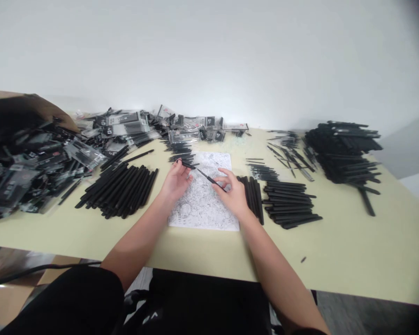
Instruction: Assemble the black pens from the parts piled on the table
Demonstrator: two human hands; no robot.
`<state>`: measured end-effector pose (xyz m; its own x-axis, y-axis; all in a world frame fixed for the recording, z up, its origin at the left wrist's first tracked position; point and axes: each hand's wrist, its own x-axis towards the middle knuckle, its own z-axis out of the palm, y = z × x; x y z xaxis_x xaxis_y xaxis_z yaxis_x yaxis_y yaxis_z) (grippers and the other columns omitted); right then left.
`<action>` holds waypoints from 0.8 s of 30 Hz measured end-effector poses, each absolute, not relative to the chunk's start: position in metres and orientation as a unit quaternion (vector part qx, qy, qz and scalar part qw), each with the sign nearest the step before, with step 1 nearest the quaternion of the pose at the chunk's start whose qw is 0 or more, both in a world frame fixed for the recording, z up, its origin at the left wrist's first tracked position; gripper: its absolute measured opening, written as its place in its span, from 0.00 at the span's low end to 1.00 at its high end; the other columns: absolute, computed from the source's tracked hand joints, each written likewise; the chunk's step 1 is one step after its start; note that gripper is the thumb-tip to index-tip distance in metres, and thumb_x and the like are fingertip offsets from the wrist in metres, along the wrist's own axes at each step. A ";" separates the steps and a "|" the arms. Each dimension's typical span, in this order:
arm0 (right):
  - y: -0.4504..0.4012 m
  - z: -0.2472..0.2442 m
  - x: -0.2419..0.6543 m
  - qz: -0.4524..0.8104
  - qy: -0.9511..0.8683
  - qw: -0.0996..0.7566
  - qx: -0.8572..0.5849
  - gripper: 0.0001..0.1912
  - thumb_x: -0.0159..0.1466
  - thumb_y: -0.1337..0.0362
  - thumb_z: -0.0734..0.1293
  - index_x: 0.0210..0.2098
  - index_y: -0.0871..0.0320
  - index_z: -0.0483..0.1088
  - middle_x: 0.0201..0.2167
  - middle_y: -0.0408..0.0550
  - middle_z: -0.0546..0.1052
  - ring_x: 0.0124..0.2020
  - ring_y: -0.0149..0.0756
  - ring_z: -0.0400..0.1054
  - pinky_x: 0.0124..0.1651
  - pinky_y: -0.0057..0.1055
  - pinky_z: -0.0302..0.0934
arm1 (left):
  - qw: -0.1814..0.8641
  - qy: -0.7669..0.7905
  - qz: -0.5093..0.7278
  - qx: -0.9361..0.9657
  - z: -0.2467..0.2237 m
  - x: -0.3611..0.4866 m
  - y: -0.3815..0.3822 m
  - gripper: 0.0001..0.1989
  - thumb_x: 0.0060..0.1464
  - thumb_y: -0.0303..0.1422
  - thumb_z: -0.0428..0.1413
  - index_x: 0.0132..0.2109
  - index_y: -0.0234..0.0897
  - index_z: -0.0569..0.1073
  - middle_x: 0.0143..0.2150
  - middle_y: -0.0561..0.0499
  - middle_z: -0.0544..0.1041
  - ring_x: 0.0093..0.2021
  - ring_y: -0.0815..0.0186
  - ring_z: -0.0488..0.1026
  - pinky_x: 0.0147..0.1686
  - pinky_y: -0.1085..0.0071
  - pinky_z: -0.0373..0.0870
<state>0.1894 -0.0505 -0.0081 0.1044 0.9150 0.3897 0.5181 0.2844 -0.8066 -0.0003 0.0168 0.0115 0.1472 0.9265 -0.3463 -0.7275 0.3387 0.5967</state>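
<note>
Fumbling risk: left hand point(176, 182) and right hand point(232, 193), apart, each pinch a black pen point(209, 177); loose grip could drop one onto the sheet point(197, 209).

A pale table point(352, 242) carries black rods point(118, 190), plastic packets point(85, 153), patterned paper point(195, 214).

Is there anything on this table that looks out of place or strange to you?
Yes: a small black fragment lies alone on the pale yellow table, at the front right, well apart from the stacked black rods. It looks dropped, but I cannot tell what it is.
</note>
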 end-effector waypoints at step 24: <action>-0.051 -0.011 0.191 0.194 -0.664 0.463 -0.554 0.22 0.60 0.61 0.69 0.53 0.52 0.68 0.36 0.44 0.82 0.26 0.33 0.67 0.42 0.35 0.67 | 0.694 0.386 0.557 0.245 0.008 0.006 0.014 0.15 0.48 0.34 0.68 0.39 0.42 0.70 0.30 0.60 0.75 0.28 0.73 0.73 0.28 0.76 0.63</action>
